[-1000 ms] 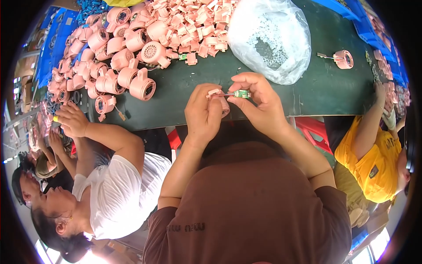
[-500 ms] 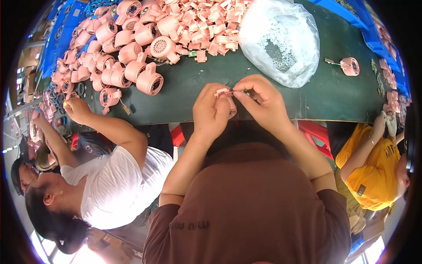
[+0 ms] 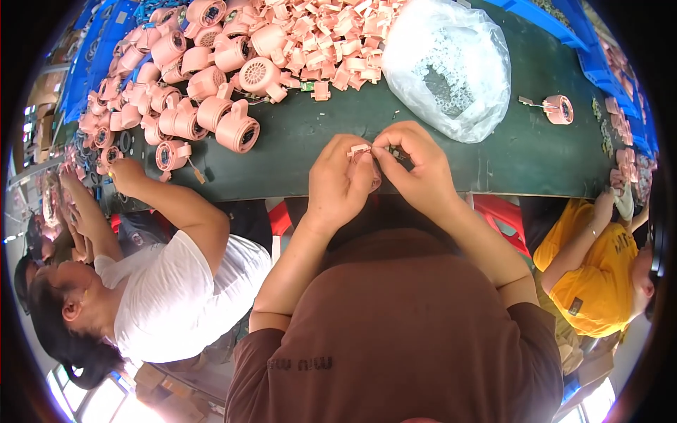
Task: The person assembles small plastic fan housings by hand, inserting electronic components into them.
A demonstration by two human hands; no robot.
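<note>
My left hand [image 3: 337, 180] is closed around a pink plastic housing [image 3: 374, 181], held upright over the table's near edge. Its handle end, a small open pink piece [image 3: 358, 149], shows above the fingers. My right hand [image 3: 417, 161] pinches beside that opening, thumb and forefinger together. A small dark part, perhaps a circuit board [image 3: 400, 153], sits partly hidden among its fingers. The fingertips of both hands nearly touch, and most of the housing is covered by my left hand.
Pink round housings [image 3: 238, 128] and loose pink pieces [image 3: 331, 42] are heaped at the far left and centre. A clear bag of small translucent parts [image 3: 451, 77] lies beyond my right hand. One wired housing [image 3: 558, 109] lies farther right. Co-workers sit on both sides, in white [image 3: 190, 296] and yellow [image 3: 592, 275].
My right fingertips have moved in closer to the opening of the housing; the thin wire seen between the hands before is hardly visible. The left co-worker's arms have shifted.
</note>
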